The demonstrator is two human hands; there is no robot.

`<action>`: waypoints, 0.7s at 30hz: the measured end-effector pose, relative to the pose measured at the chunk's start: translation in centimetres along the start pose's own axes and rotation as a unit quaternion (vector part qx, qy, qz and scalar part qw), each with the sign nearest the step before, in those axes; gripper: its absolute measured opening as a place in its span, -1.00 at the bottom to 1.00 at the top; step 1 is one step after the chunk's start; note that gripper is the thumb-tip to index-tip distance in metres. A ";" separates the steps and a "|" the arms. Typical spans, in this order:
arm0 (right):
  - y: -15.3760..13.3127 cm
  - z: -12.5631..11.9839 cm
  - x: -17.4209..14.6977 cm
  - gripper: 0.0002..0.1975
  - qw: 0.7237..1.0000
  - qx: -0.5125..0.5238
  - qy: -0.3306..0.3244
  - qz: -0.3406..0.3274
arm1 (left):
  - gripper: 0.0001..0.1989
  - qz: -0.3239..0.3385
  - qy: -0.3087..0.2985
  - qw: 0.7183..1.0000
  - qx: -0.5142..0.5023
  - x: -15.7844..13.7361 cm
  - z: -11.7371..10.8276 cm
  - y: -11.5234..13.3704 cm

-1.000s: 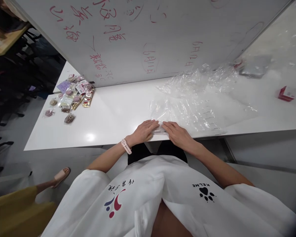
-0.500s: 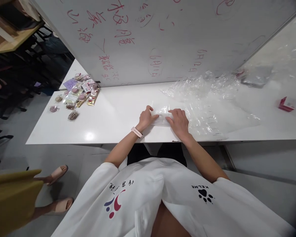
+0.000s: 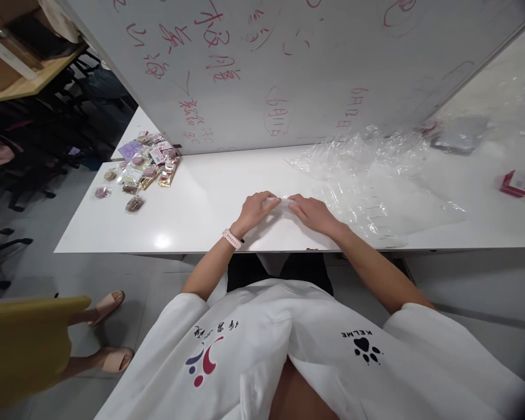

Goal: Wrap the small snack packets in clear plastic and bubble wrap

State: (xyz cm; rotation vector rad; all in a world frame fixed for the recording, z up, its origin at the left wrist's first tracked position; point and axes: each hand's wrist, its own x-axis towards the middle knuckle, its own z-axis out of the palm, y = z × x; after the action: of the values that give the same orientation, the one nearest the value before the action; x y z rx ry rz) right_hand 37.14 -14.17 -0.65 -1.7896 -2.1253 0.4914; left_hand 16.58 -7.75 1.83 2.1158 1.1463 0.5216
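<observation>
A clear plastic bag point(image 3: 285, 204) is bunched into a narrow strip between my two hands, just over the white table point(image 3: 201, 216). My left hand point(image 3: 256, 211), with a pale pink band on the wrist, has thumb and fingers closed on its left end. At the other end my right hand point(image 3: 315, 214) pinches it the same way. Much of the bag is covered by my fingers. Flat, see-through plastic bags point(image 3: 363, 204) lie directly to the right of my right hand.
Small wrapped packets point(image 3: 151, 163) are piled at the table's left end. A whiteboard point(image 3: 254, 76) with red writing stands along the back. Crumpled clear plastic point(image 3: 367, 149) and a red-and-white box point(image 3: 514, 184) lie to the right. A person in a yellow skirt point(image 3: 30, 344) stands at left.
The bag was spread flatter under my hands and is now gathered into a thin strip. Both hands have turned inward, and my right forearm has swung outward.
</observation>
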 end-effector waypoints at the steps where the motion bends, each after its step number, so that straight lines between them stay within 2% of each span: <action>1: 0.4 -0.4 0.8 -0.57 0.999 0.030 -0.015 0.024 | -0.67 -0.032 -0.002 0.999 -0.007 0.7 0.0 -0.2; 4: 1.5 -0.9 2.8 -0.63 0.992 0.106 -0.024 0.070 | -0.73 -0.121 0.062 0.991 0.004 2.3 0.3 -0.6; 6: 1.9 -0.8 3.4 -0.66 0.987 0.135 -0.006 0.084 | -0.55 -0.156 0.091 0.983 -0.036 2.6 0.7 -0.7; 9: 2.0 -0.3 3.3 -0.64 0.982 0.165 0.011 0.091 | -0.31 -0.217 0.081 0.955 -0.187 2.1 0.6 -0.8; 12: 1.8 0.0 2.6 -0.62 0.975 0.202 0.016 0.090 | -0.30 -0.261 0.053 0.915 -0.304 1.8 0.0 -1.0; 14: 1.6 0.1 2.2 -0.63 0.969 0.233 0.007 0.087 | -0.40 -0.272 0.012 0.902 -0.336 2.0 -0.1 -1.0; 17: 1.2 0.3 1.6 -0.63 0.957 0.283 -0.010 0.068 | -0.58 -0.261 -0.064 0.897 -0.350 2.3 0.5 -0.9; 19: 0.9 0.3 1.2 -0.62 0.952 0.302 -0.008 0.053 | -0.66 -0.231 -0.081 0.901 -0.358 1.9 1.1 -0.5; 21: 0.8 -0.3 0.8 -0.61 0.952 0.303 0.016 0.049 | -0.71 -0.183 -0.069 0.911 -0.363 1.1 1.3 0.1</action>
State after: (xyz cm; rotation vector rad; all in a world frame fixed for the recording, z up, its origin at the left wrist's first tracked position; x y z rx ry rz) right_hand 37.79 -13.22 -0.74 -1.5239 -1.6160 1.0042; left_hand 18.06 -7.33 1.00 1.2451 1.0230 0.5077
